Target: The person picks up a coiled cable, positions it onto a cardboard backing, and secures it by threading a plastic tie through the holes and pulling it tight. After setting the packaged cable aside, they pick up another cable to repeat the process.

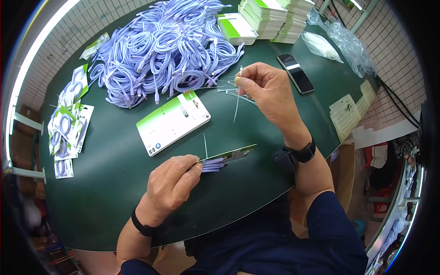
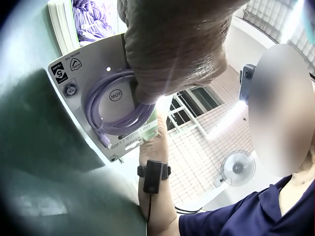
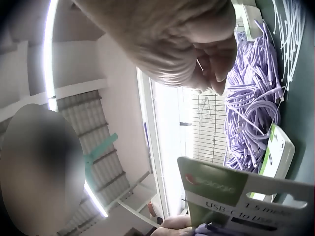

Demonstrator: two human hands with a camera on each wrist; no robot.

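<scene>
The left hand pinches a packaging card with a coiled purple cable against it. In the left wrist view the coil lies on the card's printed face, partly behind the left hand. A thin white tie stands up near the left fingers. The right hand, raised above loose white ties, pinches a thin tie between thumb and index finger. The right wrist view shows the right hand with curled fingers, above the card.
A large pile of purple cables covers the back of the green table. A stack of cards lies mid-table, with further stacks at the back right. Carded cables lie left; a phone and plastic bags right.
</scene>
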